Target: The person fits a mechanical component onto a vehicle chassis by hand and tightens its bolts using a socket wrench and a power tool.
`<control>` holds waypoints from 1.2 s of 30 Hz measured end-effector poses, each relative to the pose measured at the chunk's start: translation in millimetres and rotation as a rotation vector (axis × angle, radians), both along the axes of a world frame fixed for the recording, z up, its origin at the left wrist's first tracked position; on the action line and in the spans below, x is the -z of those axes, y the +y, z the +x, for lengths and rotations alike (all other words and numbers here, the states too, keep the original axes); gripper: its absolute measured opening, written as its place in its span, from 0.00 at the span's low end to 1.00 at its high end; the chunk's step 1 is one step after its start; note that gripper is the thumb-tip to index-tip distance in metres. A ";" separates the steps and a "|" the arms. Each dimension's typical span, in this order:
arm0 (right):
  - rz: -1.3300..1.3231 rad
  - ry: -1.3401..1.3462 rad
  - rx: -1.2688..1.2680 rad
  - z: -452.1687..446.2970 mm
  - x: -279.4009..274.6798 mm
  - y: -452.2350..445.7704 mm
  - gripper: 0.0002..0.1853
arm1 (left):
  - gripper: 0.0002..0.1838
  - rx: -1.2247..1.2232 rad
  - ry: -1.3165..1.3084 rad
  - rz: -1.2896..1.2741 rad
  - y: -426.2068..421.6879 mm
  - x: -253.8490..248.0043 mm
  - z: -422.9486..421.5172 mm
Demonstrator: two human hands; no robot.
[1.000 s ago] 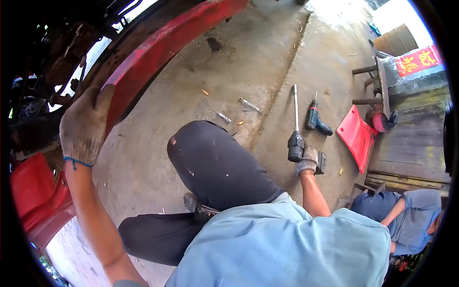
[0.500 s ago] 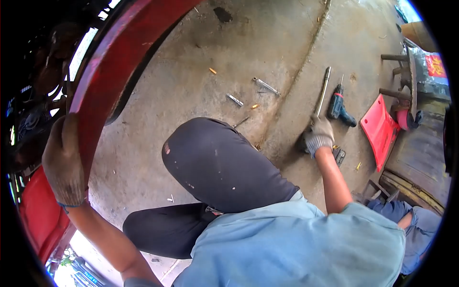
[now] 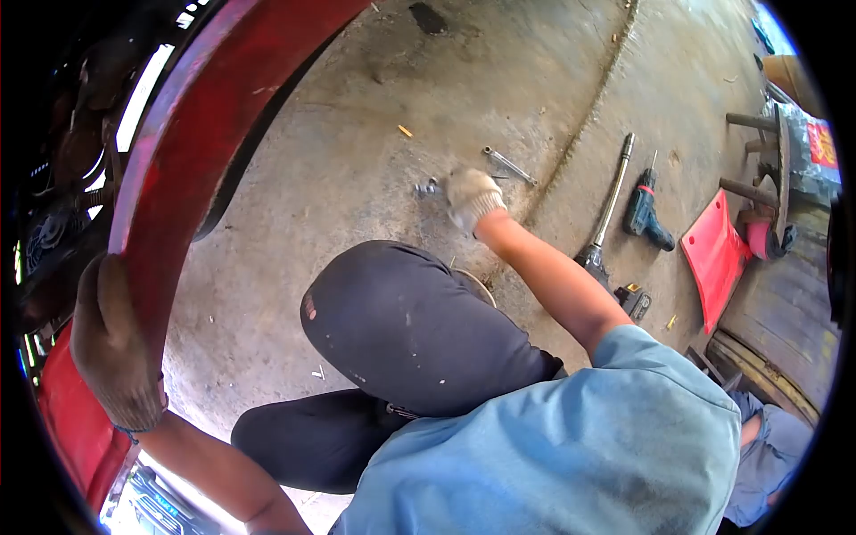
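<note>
My left hand, in a grey-brown knit glove, rests against the edge of a large curved red panel, its fingers hooked partly out of sight behind it. In a pale glove, my right hand reaches down to the concrete floor. A short shiny metal socket shows at its fingertips, slightly blurred. Just beyond that hand lies a metal wrench. Farther right are a long-shafted power wrench and a blue-black cordless drill.
A loose battery pack sits below the power wrench. To the right are a red plastic panel, a wooden stool and another person's trousers. Dark machinery stands behind the red panel on the left.
My right hand has left the power wrench and moved left across the floor to the socket, which has shifted and turned. My left hand stays at the red panel.
</note>
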State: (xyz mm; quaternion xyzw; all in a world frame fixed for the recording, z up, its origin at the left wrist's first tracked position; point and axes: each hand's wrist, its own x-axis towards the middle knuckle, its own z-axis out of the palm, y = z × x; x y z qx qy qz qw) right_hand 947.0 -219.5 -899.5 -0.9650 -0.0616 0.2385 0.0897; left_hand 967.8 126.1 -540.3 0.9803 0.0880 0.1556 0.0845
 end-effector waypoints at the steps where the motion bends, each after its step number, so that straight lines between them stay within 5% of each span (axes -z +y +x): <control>1: -0.003 0.006 0.011 5.2 17.6 -6.5 0.10 | 0.23 0.011 0.006 -0.003 1.6 2.7 0.1; 3: 0.067 -0.164 0.081 14.9 60.9 -7.8 0.11 | 0.23 0.078 -0.012 0.022 11.2 4.1 0.1; 7: 0.045 -0.060 0.152 13.9 12.4 5.7 0.17 | 0.16 0.230 0.107 0.282 34.8 2.0 -3.3; 9: 0.031 -0.110 0.169 9.1 14.3 13.2 0.20 | 0.25 0.200 0.022 0.179 19.4 1.7 -0.1; 12: 0.062 -0.175 0.114 13.8 20.5 25.9 0.24 | 0.26 0.125 0.001 0.106 24.9 6.7 -0.7; 14: -0.008 -0.035 0.086 21.3 53.2 36.2 0.16 | 0.25 0.159 0.057 0.094 33.3 6.7 -0.9; 17: 0.000 -0.011 0.053 20.2 44.4 39.6 0.15 | 0.38 0.215 0.118 0.083 47.3 7.4 0.3; 20: 0.024 -0.094 0.029 16.2 35.7 42.4 0.14 | 0.35 0.257 0.125 0.186 49.7 6.3 2.2; 21: 0.017 -0.050 0.055 15.9 33.4 43.8 0.14 | 0.26 0.254 0.109 0.241 48.0 4.9 1.8; 26: 0.011 0.051 0.056 4.9 22.7 25.7 0.17 | 0.27 0.439 0.044 0.648 47.2 2.9 1.5; 29: 0.128 -0.020 0.270 -16.6 22.2 -6.9 0.25 | 0.25 0.241 0.100 0.260 37.8 1.4 2.1; 31: 0.230 -0.035 0.568 -38.4 -37.9 -46.7 0.31 | 0.23 0.084 0.149 0.035 13.0 -6.3 -0.1; 34: 0.086 0.004 0.788 -77.3 -70.5 -115.3 0.35 | 0.26 0.226 0.085 0.210 29.2 1.3 -0.7; 36: -0.049 -0.040 0.918 -111.9 -86.8 -161.3 0.36 | 0.25 0.153 0.106 0.096 12.7 -5.6 -2.6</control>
